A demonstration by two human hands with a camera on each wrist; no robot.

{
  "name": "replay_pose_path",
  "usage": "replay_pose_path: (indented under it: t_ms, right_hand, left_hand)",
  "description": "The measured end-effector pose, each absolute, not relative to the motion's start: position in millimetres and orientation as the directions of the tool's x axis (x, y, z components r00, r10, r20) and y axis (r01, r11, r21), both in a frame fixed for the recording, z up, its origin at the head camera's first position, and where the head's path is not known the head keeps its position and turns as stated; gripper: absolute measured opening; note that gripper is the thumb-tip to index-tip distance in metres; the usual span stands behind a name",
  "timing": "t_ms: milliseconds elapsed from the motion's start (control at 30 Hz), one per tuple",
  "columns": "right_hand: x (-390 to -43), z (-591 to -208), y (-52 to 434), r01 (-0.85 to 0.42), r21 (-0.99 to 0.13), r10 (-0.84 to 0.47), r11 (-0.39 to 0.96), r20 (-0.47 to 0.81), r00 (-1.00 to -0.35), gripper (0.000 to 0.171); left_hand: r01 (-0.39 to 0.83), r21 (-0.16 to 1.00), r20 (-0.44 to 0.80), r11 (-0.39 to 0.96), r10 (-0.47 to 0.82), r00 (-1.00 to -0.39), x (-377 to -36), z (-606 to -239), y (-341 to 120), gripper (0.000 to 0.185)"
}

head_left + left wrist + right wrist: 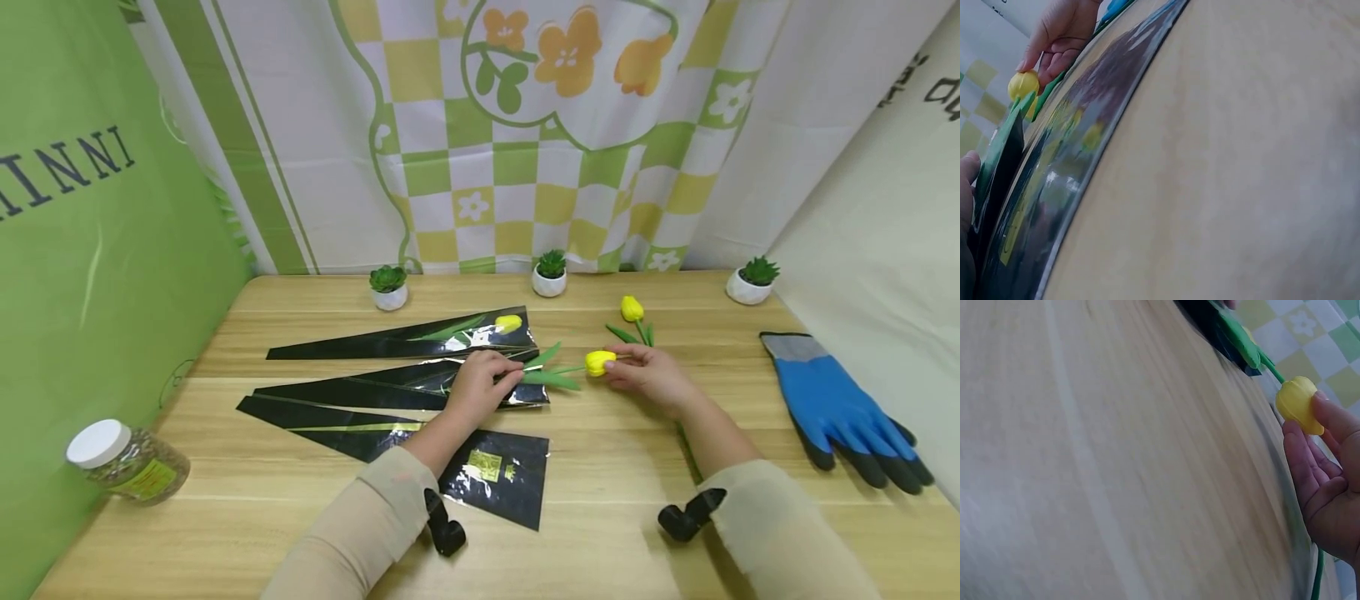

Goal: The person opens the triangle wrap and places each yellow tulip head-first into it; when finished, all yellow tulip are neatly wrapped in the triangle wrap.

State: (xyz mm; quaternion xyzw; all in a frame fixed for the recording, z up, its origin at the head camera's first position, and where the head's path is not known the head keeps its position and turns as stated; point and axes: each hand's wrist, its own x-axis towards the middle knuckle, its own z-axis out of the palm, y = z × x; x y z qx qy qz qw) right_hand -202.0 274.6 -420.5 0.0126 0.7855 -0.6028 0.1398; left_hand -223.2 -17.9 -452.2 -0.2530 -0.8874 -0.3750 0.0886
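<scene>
Likely trouble: the tulip's point(597, 363) leaves point(551, 380) splayed at the middle sleeve's point(397, 385) mouth, mid-tabletop point(600, 492), so a push could have snagged them or creased the film. Right hand point(651, 377) pinched only the bloom between thumb and fingers; a hard tug might have popped it off the stem. Left hand point(480, 382) had fingers curled, pinching the sleeve's mouth by the leaves; couldn't tell if it gripped stem too. Spare tulip point(632, 310), right of centre toward the far edge, ran under the right arm, could have been dragged.

Containers: far sleeve point(405, 337) held a tulip; near sleeve point(517, 479) showed no bloom. Lidded jar point(127, 462) at left edge held small bits, unclear what. Three pots point(390, 297) point(550, 285) point(750, 290) along far edge held succulents.
</scene>
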Motion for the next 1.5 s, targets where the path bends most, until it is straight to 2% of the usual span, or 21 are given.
replay_pose_path:
  t_ms: [167,433,967,1233,1500]
  right_hand:
    - [-202,-425,259,0.219,-0.936,-0.135,0.276,-0.264,-0.955,0.061]
    - [-206,-430,232,0.160,-0.940,-0.193,0.302,-0.224,-0.955,0.052]
    - [-216,-431,203,0.150,-0.939,-0.239,0.309,-0.229,-0.944,0.046]
    - [-221,-434,194,0.176,-0.952,-0.290,0.251,-0.247,-0.925,0.039]
    - [-225,-432,186,0.171,-0.915,-0.242,0.366,-0.271,-0.932,0.037]
  left_hand:
    - [0.507,0.627,0.334,0.592,0.384,-0.861,-223,-452,-18,0.023]
    - [0.487,0.633,0.314,0.601,0.375,-0.872,-223,-453,-18,0.023]
    - [0.498,0.618,0.337,0.608,0.367,-0.867,-224,-450,-19,0.023]
    - [0.507,0.621,0.357,0.598,0.360,-0.862,-226,-450,-18,0.023]
    - [0.506,0.626,0.360,0.593,0.356,-0.862,-226,-449,-19,0.023]
